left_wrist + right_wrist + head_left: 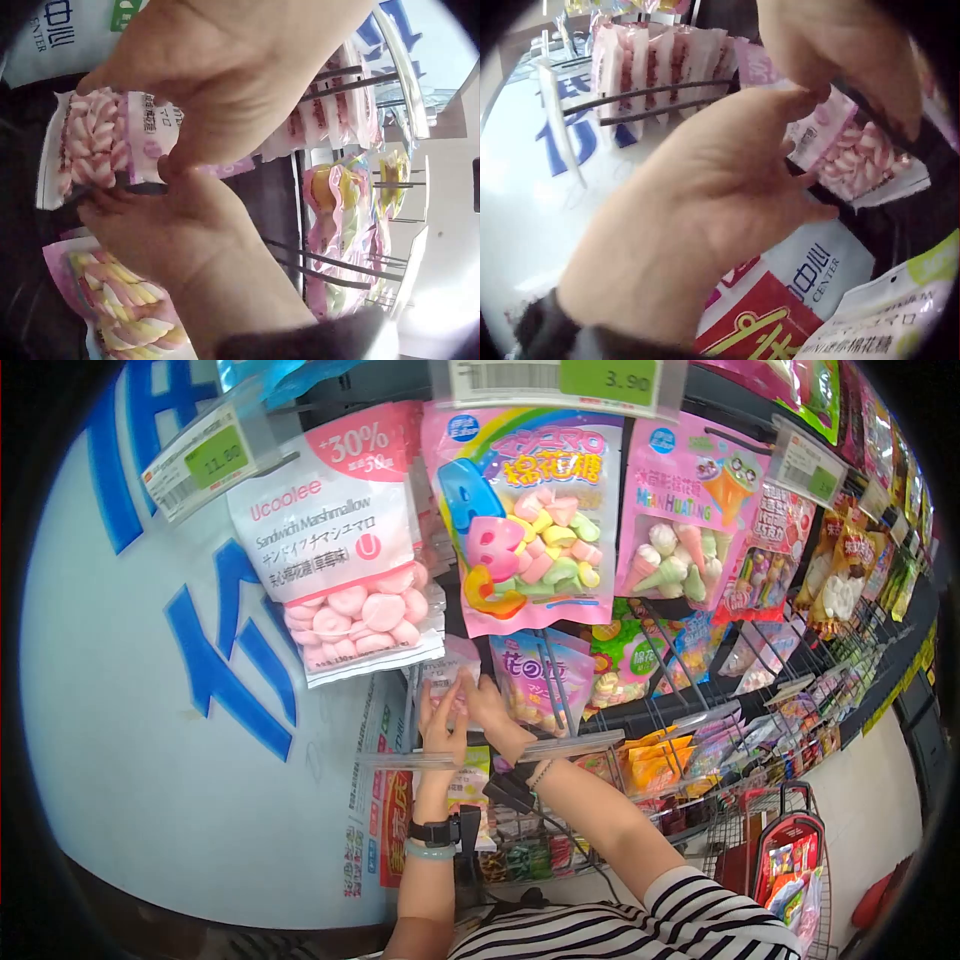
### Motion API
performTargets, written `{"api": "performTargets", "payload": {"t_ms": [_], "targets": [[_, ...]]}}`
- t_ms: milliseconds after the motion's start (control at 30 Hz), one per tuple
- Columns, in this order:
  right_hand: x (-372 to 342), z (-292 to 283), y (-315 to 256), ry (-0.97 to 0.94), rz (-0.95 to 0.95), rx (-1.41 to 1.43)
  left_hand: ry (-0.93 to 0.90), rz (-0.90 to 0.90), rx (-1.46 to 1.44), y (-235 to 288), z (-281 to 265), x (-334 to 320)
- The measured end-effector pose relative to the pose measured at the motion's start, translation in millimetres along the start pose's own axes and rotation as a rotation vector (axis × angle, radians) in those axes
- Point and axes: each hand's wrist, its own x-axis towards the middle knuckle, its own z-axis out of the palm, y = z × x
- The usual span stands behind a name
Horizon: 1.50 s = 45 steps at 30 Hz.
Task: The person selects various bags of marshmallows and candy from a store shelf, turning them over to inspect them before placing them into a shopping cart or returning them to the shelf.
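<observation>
A small bag of marshmallows hangs low on the rack, its clear window showing pink-and-white twisted pieces. Both hands are around it, thumbs close together over its printed front. My left hand holds it by the left side; in the right wrist view the left fingertips lie along that edge. At the opposite side, my right hand grips it, its fingers running along the edge in the left wrist view. In the head view the hands cover the bag's lower part.
Larger marshmallow bags hang above from hooks with price tags. A lilac bag hangs right beside the hands. Clear tag holders jut out over the forearms. A white board stands left, and a shopping basket sits lower right.
</observation>
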Motion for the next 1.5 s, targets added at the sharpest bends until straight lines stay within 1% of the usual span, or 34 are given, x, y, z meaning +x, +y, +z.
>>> {"api": "performTargets", "payload": {"t_ms": [33,100,133,167,233,267,300,333,367,433,467,500,533,567,633,667,700,767,833,900,933,967,1033,1067,1100,1167,1200,1233,1267,1333,1367,1400,1433,1500], "targets": [[0,1,9,0.013,0.003,0.009,0.001,0.026,0.04,-5,5,2],[-4,2,32,0.013,-0.063,-0.048,-0.014,0.038,0.021,-9,11,5],[-17,-6,29,-0.035,-0.004,0.096,0.016,0.034,0.074,-7,14,5],[-28,-11,35,-0.038,-0.051,0.077,0.044,0.032,0.127,-6,16,7],[-41,-13,52,-0.09,-0.094,0.276,0.082,0.037,0.149,-2,18,12],[-57,-22,61,-0.207,-0.089,0.356,0.088,0.027,0.172,-4,21,15],[-79,-37,54,-0.318,-0.088,0.436,0.089,0.018,0.192,-7,24,19],[-89,-52,50,-0.405,-0.056,0.296,0.086,0.088,0.212,-11,25,24],[-111,-72,34,-0.459,-0.068,0.312,0.084,0.157,0.227,-16,27,29],[-137,-102,35,-0.626,-0.052,0.41,0.093,0.165,0.28,-43,35,32],[-149,-120,39,-0.583,-0.05,0.419,0.115,0.218,0.332,-54,35,34],[-164,-140,46,-0.604,-0.065,0.428,0.142,0.272,0.384,-61,38,33],[-180,-161,53,-0.628,-0.082,0.436,0.104,0.235,0.345,-51,37,28],[-196,-184,61,-0.592,-0.082,0.445,0.068,0.195,0.309,-39,36,22],[-232,-233,77,-0.434,-0.071,0.506,0.089,0.316,0.592,-42,40,4],[-252,-258,85,-0.319,-0.025,0.509,0.087,0.236,0.426,-16,41,-12],[-272,-284,92,-0.207,0.021,0.511,0.084,0.151,0.262,22,41,-34],[-315,-331,112,-0.001,0.015,0.486,0.293,-0.154,-0.038,85,56,-75],[-361,-373,137,0.237,0.071,0.477,0.341,-0.184,-0.204,116,71,-114],[-407,-409,154,0.471,0.125,0.459,0.279,-0.17,-0.207,140,91,-149],[-427,-425,166,0.605,0.133,0.499,0.207,-0.155,-0.167,158,101,-163],[-446,-439,181,0.735,0.142,0.537,0.133,-0.136,-0.254,168,112,-175],[-479,-463,213,0.989,0.141,0.417,-0.025,-0.141,-0.242,195,133,-191],[-495,-474,229,1.064,0.138,0.338,-0.1,-0.178,-0.41,201,148,-199],[-509,-481,231,1.152,0.223,0.129,-0.125,-0.189,-0.418,210,161,-205],[-543,-497,264,1.225,0.161,-0.56,-0.429,-0.218,-0.598,232,192,-219],[-557,-501,265,1.253,0.188,-0.648,-0.492,-0.233,-0.606,246,209,-227],[-569,-502,267,1.273,0.221,-0.733,-0.686,-0.24,-0.632,260,225,-235],[-582,-503,271,1.309,0.263,-0.713,-0.873,-0.243,-0.66,272,242,-247],[-605,-505,279,1.361,0.316,-0.7,-1.107,-0.169,-0.738,283,291,-280],[-615,-504,283,1.413,0.387,-0.682,-1.246,-0.127,-0.71,304,304,-293],[-624,-503,288,1.46,0.454,-0.662,-1.365,-0.169,-0.766,319,323,-312],[-633,-502,293,1.47,0.472,-0.662,-1.484,-0.163,-0.767,339,337,-328],[-650,-497,304,1.576,0.508,-0.671,-1.68,-0.144,-0.827,369,366,-365]]}}
